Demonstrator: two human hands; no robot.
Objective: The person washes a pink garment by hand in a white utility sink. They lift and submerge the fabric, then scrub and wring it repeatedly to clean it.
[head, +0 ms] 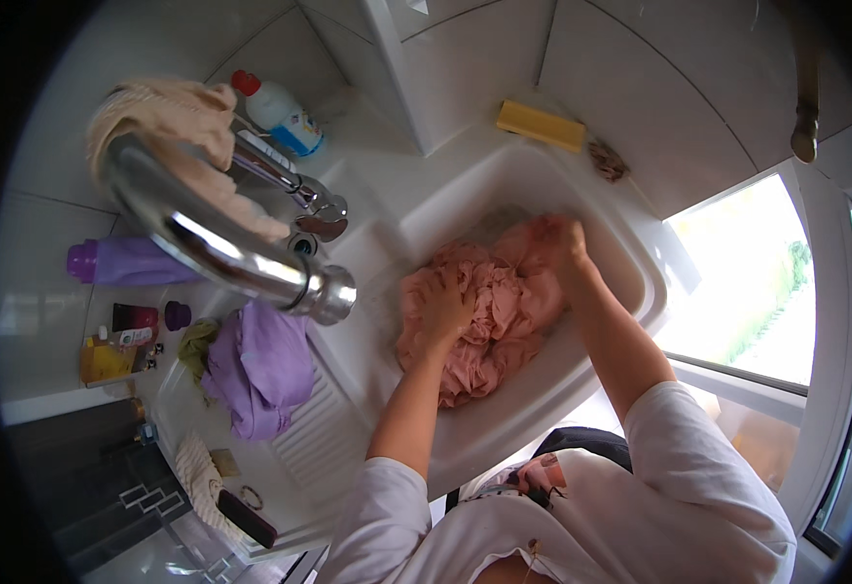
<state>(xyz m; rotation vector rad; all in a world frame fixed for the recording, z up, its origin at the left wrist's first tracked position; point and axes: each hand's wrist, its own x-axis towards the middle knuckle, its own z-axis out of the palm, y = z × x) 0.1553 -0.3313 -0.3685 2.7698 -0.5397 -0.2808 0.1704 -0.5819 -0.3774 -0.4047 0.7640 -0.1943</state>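
A bunched, wet pink cloth (pixel 495 292) lies in the white laundry sink (pixel 389 358), with some water around it. My left hand (pixel 446 310) rests flat on the near-left part of the cloth, fingers spread. At the far right side of the basin, my right hand (pixel 563 244) is curled over a raised fold of the same cloth; its fingertips are partly hidden. Left of the basin, the chrome faucet (pixel 229 241) arches toward it, and I see no water running from the spout.
A beige cloth (pixel 170 109) hangs over the faucet. Behind it are a red-capped bottle (pixel 283 113) and a purple bottle (pixel 137 261). A lilac cloth (pixel 261 372) and a phone (pixel 247 518) lie left. A yellow bar-shaped object (pixel 541 125) sits on the back ledge.
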